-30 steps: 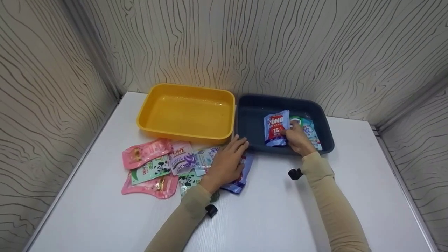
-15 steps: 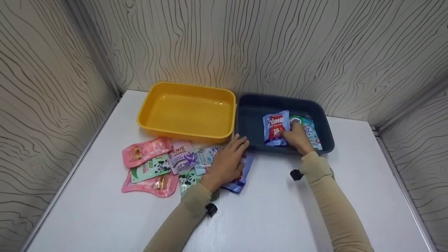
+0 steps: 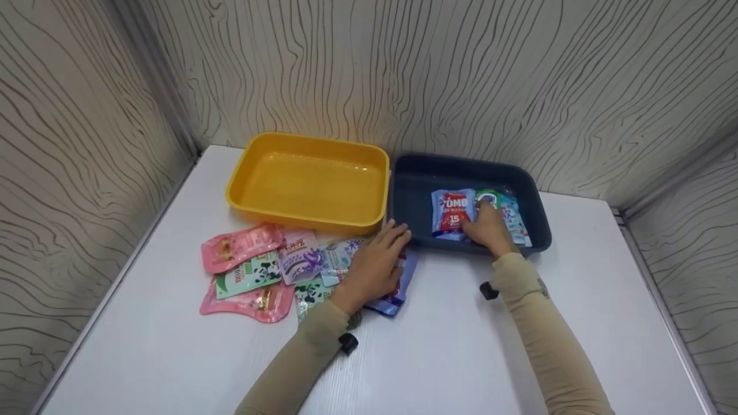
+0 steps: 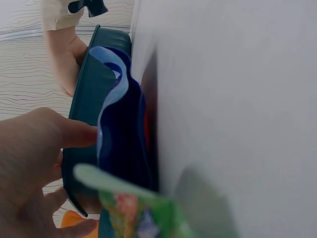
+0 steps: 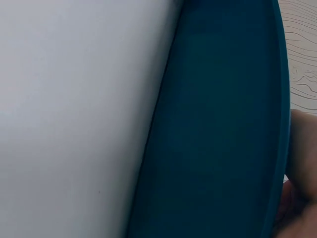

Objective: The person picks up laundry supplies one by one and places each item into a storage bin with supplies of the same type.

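Observation:
Inside the dark blue tray (image 3: 410, 207), my right hand (image 3: 489, 229) pinches the right edge of a blue and red OMO detergent pouch (image 3: 447, 206), thumb on its front. A green-topped pouch (image 3: 489, 196) and a light blue pouch (image 3: 515, 222) lie just right of it, partly behind the hand. My left hand (image 3: 372, 266) rests over the right end of the pouch pile, fingers extended toward the trays. Beneath it is another blue pouch (image 3: 408, 274), mostly covered; in the left wrist view the thumb (image 4: 79, 133) touches that pouch's edge.
A yellow tray (image 3: 308, 222) stands left of the dark one, close beside it. On the white table (image 3: 438, 357) the pile includes pink pouches (image 3: 242, 248), a green panda pouch (image 3: 248, 276), a purple pouch (image 3: 300, 258) and a pale blue pouch (image 3: 336, 262). Patterned walls (image 3: 369, 69) enclose the table.
The OMO pouch has lowered and leaned back flatter in the dark tray, with my right hand shifting slightly left. My left hand stays in place.

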`<state>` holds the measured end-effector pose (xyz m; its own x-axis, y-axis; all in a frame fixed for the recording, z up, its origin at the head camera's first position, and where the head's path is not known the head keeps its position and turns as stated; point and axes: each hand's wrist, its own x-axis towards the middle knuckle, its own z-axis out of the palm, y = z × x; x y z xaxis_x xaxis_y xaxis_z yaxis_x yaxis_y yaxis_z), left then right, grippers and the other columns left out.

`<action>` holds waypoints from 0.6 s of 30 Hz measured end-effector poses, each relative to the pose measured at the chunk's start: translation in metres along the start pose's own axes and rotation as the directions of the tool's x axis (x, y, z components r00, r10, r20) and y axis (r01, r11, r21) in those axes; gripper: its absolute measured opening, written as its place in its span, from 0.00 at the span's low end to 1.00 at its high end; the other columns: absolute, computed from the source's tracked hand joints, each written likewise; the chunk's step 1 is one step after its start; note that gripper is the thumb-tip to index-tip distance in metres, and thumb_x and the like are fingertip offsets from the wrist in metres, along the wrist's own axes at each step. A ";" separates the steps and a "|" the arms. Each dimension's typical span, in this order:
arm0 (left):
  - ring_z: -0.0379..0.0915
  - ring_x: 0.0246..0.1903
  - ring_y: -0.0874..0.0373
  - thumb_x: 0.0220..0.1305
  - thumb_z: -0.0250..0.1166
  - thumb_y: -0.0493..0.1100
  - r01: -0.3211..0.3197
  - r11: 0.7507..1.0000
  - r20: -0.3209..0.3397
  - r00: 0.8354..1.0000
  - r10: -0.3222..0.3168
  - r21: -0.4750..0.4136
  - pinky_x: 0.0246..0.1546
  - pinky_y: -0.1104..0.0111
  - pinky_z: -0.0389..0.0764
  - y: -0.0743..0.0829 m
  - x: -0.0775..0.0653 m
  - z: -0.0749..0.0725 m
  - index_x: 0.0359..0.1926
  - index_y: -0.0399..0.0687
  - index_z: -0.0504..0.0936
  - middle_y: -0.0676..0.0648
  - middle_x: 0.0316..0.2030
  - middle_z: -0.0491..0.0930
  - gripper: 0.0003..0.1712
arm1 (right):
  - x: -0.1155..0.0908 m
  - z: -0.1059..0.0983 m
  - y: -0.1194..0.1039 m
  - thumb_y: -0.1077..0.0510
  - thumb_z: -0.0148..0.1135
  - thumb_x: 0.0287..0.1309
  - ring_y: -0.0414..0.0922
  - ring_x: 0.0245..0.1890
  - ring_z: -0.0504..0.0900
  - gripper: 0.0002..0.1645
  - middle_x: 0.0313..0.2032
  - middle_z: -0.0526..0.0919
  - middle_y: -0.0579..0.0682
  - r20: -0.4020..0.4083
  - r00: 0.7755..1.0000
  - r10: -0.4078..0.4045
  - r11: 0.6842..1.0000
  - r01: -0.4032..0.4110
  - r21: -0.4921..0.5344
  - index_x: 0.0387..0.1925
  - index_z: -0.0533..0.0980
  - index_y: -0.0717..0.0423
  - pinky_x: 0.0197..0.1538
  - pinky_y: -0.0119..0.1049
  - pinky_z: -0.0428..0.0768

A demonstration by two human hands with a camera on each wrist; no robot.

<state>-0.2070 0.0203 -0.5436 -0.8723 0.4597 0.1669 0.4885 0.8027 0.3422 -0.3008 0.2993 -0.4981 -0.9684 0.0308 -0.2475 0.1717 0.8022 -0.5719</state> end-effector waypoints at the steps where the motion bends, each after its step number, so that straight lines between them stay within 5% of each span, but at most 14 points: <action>1: 0.42 0.86 0.52 0.74 0.68 0.51 0.000 1.000 0.002 1.000 0.000 -0.002 0.80 0.46 0.62 0.000 0.000 0.000 0.83 0.55 0.63 0.52 0.83 0.58 0.42 | 0.000 0.000 0.000 0.55 0.59 0.74 0.67 0.71 0.71 0.44 0.73 0.66 0.75 -0.001 1.000 0.006 1.000 -0.006 -0.003 0.79 0.54 0.73 0.77 0.66 0.68; 18: 0.42 0.86 0.52 0.78 0.63 0.49 -0.016 1.000 -0.006 1.000 0.016 0.000 0.81 0.47 0.60 -0.002 0.000 0.001 0.83 0.55 0.62 0.52 0.83 0.58 0.37 | -0.003 0.006 -0.002 0.52 0.59 0.74 0.65 0.61 0.77 0.35 0.63 0.74 0.72 -0.024 1.000 0.013 0.992 -0.016 -0.129 0.69 0.66 0.74 0.69 0.65 0.76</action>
<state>-0.2080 0.0190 -0.5447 -0.8646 0.4701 0.1774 0.5021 0.7953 0.3396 -0.2971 0.2945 -0.5011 -0.9701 0.0558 -0.2362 0.1627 0.8717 -0.4622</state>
